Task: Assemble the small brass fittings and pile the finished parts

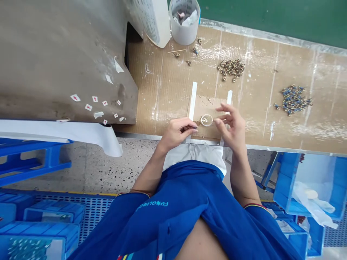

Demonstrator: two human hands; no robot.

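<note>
The left hand [177, 133] is seen with its grip pressed together on a small dark item [190, 128], partly hidden. A clear round capsule [206, 120] is set on a cardboard pad [208, 108] near the front edge of the counter [162, 90], just beside the spread grip of the right hand [230, 124]. Brass fittings [231, 68] and blue-sleeved fittings [293, 100] are heaped further right.

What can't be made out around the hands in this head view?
Head view only:
What the left hand pinches: hidden by its fingers.
Marks inside the clear disc: too small and blurred.
Parts in the blue crate: cut off by the bottom edge.
White bin: cut off by the top edge.
</note>
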